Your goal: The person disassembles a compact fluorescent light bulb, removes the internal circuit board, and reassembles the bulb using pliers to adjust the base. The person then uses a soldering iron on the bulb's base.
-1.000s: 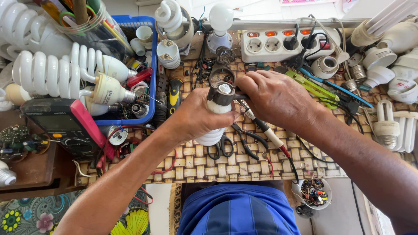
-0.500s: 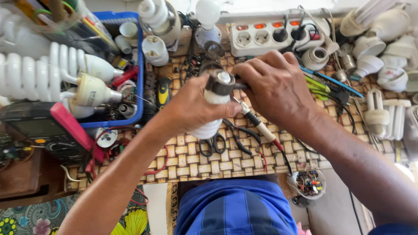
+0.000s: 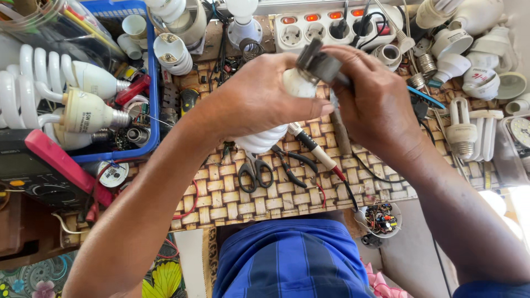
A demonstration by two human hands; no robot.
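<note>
With my left hand point(image 3: 259, 96) wrapped around the spiral bulb point(image 3: 264, 138) above the woven desk point(image 3: 276, 193) and my right hand point(image 3: 375, 105) pinching its metal base point(image 3: 320, 63), I'd twist gently, gripping plastic, not glass.

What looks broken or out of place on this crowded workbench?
The white spiral lamp gripped by the left hand looks odd: the right hand holds its grey metal base tilted off the body. Loose white lamp housings lie scattered at the upper right.
</note>
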